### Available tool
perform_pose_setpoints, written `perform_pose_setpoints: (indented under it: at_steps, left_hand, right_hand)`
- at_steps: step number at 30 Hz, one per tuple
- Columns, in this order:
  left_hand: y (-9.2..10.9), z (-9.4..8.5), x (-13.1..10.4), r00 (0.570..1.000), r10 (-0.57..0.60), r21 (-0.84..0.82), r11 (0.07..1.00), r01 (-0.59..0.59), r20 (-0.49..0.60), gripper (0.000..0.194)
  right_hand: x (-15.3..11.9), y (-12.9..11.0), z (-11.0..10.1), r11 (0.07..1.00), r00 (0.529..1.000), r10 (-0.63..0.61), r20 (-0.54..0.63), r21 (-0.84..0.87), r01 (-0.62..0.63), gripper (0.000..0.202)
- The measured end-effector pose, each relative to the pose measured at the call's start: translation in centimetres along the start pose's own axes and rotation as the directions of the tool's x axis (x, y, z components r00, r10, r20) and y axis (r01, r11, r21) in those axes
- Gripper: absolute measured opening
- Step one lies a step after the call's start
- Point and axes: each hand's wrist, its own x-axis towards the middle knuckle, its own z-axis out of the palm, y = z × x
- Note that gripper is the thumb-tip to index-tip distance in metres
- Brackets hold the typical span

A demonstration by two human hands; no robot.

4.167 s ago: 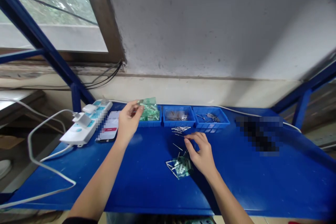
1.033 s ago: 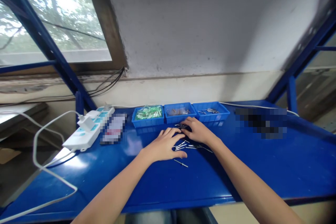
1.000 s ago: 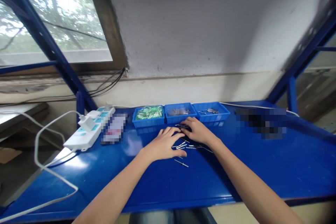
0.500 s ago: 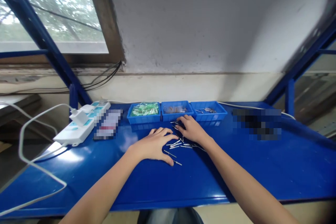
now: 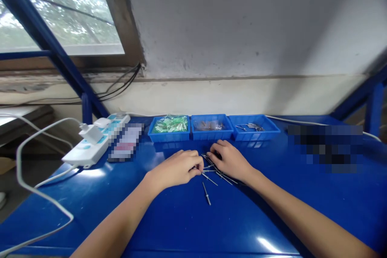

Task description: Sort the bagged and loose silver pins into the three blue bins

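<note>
Several thin metal rivets (image 5: 209, 178) lie scattered on the blue table between my two hands. My left hand (image 5: 181, 167) is closed, its thumb and fingers pinched on rivets at the left side of the pile. On the right of the pile, my right hand (image 5: 229, 159) rests with curled fingers over more rivets; whether it grips any is hidden. One rivet (image 5: 206, 193) lies apart, nearer the table's front. Behind the hands, a blue bin (image 5: 254, 134) at the right holds several similar rivets.
A bin of green packets (image 5: 169, 136) and a bin with a clear bag (image 5: 211, 134) stand beside the rivet bin. At the left are a white power strip (image 5: 90, 151), its cable and a blurred flat object (image 5: 126, 143). A dark blurred object (image 5: 326, 145) lies right.
My left hand has closed from a spread pose onto rivets. The rivets have shifted closer together, and one now points toward the front. The view has shifted slightly.
</note>
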Motion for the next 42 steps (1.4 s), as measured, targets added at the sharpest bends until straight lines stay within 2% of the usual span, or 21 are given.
perform_pose_setpoints:
  at_steps: [3,10,17,21,24,26,27,28,30,31,33,35,38,40,42]
  left_hand:
    - [-0.5,0.1,0.1,0.999,-0.026,0.0,1.0,0.026,-0.026,0.013]
    - [-0.8,0.2,0.1,0.994,-0.055,-0.051,0.997,0.051,-0.091,0.013]
    - [0.0,-0.3,0.3,0.967,-0.106,-0.159,0.985,0.07,-0.23,0.012]
    - [0.4,-0.3,0.6,0.947,-0.158,-0.25,0.964,0.087,-0.28,0.013]
    - [0.3,-0.8,0.2,0.946,-0.197,-0.242,0.961,0.134,-0.258,0.015]
    - [-0.3,-1.4,-0.5,0.957,-0.201,-0.168,0.971,0.168,-0.207,0.018]
    - [-0.7,-1.6,-0.9,0.966,-0.192,-0.117,0.978,0.173,-0.171,0.019]
    - [-1.1,-1.8,-1.2,0.975,-0.181,-0.066,0.983,0.174,-0.13,0.02]
    - [-2.0,-1.9,-1.7,0.984,-0.169,0.011,0.985,0.169,-0.048,0.019]
    - [-2.4,-1.9,-1.8,0.985,-0.17,0.033,0.985,0.171,-0.019,0.016]
    - [-2.8,-1.5,-1.7,0.984,-0.18,0.049,0.983,0.18,0.005,0.009]
    - [-2.9,-1.1,-1.4,0.983,-0.185,0.053,0.981,0.184,0.005,0.009]
    - [-2.5,-1.0,-1.0,0.984,-0.174,0.049,0.983,0.175,-0.025,0.015]
    - [-2.0,-1.1,-1.0,0.986,-0.146,0.019,0.989,0.148,-0.076,0.018]
    - [-1.5,-1.3,-0.9,0.983,-0.12,-0.021,0.993,0.118,-0.137,0.019]
  right_hand:
    - [-0.3,-0.7,-0.5,0.999,0.998,-0.039,0.048,0.035,0.038,0.018]
    - [-0.9,-1.8,-1.2,0.988,0.99,-0.121,0.073,0.103,0.114,0.016]
    - [-1.0,-2.1,-1.6,0.964,0.978,-0.196,-0.07,0.172,0.205,0.005]
    - [-0.9,-2.6,-1.7,0.973,0.974,-0.196,-0.117,0.097,0.208,0.01]
    - [-0.7,-2.2,-2.7,0.975,0.958,-0.219,-0.183,-0.001,0.223,0.018]
    - [-0.4,-1.1,-4.1,0.975,0.915,-0.223,-0.337,-0.067,0.213,0.02]
    - [-0.4,-0.2,-4.9,0.979,0.875,-0.201,-0.44,-0.104,0.173,0.021]
    - [-0.3,0.9,-5.7,0.985,0.826,-0.161,-0.541,-0.139,0.101,0.021]
    - [-0.3,3.5,-7.0,0.973,0.732,-0.034,-0.681,-0.189,-0.13,0.02]
    - [-0.3,4.7,-7.3,0.95,0.715,0.034,-0.698,-0.201,-0.241,0.02]
    - [-0.3,6.6,-7.4,0.907,0.737,0.142,-0.66,-0.211,-0.364,0.023]
    - [-0.3,6.9,-6.7,0.913,0.793,0.186,-0.58,-0.197,-0.358,0.023]
    - [-0.3,4.3,-5.0,0.976,0.882,0.103,-0.459,-0.124,-0.178,0.023]
    - [-0.4,1.4,-3.8,0.998,0.936,-0.03,-0.351,-0.067,0.006,0.024]
    - [-0.7,-1.3,-2.8,0.985,0.956,-0.174,-0.234,-0.047,0.168,0.023]
